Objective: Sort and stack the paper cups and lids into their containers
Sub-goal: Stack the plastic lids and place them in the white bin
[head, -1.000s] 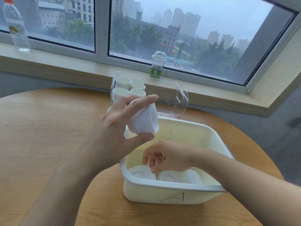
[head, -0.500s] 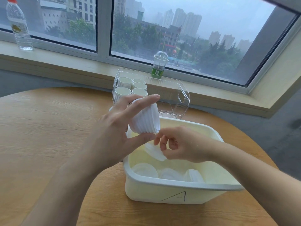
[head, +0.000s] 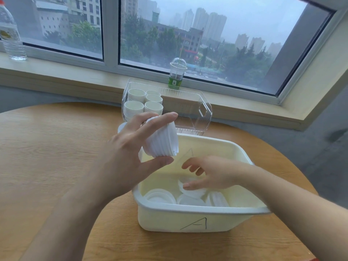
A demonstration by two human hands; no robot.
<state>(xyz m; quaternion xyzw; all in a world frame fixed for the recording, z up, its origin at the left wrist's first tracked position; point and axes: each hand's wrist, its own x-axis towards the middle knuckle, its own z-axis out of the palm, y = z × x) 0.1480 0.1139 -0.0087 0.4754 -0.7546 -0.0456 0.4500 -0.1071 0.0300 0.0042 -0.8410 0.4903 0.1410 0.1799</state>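
Round wooden table (head: 47, 151) under both forearms, its far edge toward the window sill (head: 75, 76).

Cream plastic tub (head: 188, 215) marked "A" on its near wall sits on the table below and to the right of the left hand (head: 124, 157); the right hand (head: 212, 174) reaches down inside it.

Clear plastic bin (head: 203, 110) stands beyond the left hand, just behind the tub's far rim. Paper cup stacks (head: 143, 104) fill its left part, mouths up, directly past the left fingertips.

Left hand: raised over the tub's left far corner, fingers and thumb clamped on a stack of white lids (head: 162, 140), held tilted, index finger along the top, thumb beneath.

Right hand: below and right of the left hand, fingers spread and loosely bent, thumb laid on a single white lid (head: 190, 191) that sits tilted in the tub. Fingers above are not closed on it; whether the lid is lifted off the others I cannot tell.

Loose white lids (head: 160, 196) lie on the tub floor along its near wall, under and nearer than the right hand.

On the sill, well beyond both hands: water bottle (head: 10, 32) far left, domed clear cup (head: 177, 74) with green at its base behind the clear bin.
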